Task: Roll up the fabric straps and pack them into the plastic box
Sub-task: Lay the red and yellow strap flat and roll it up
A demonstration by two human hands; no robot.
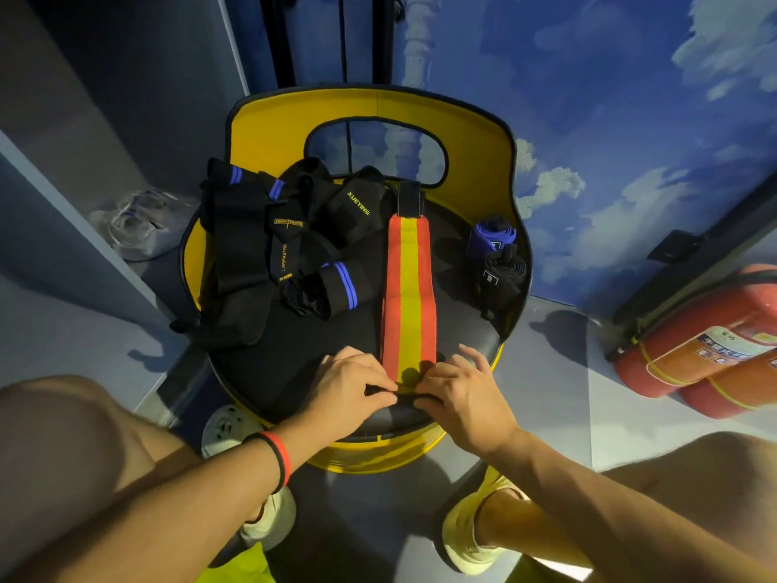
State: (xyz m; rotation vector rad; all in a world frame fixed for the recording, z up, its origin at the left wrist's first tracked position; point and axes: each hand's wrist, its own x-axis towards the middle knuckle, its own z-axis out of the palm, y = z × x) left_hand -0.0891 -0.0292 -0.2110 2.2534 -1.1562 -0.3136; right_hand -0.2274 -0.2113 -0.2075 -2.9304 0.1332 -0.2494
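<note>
A red strap with a yellow middle stripe (pixel 407 288) lies stretched flat along the black seat of a yellow chair (pixel 294 363), its black end tab at the far end. My left hand (pixel 349 389) and my right hand (pixel 458 393) pinch its near end together, fingers curled over it. A heap of loose black straps with blue bands (pixel 286 246) covers the seat's left side. Two rolled straps, one blue (pixel 494 237) and one black (pixel 504 275), stand at the seat's right edge. A clear plastic container (pixel 138 223) sits on the floor to the left.
The chair's yellow backrest (pixel 370 115) rises behind the seat. Two red fire extinguishers (pixel 706 347) lie on the floor at the right. My knees and pale shoes (pixel 466 536) flank the chair at the bottom. A blue cloud-painted wall stands behind.
</note>
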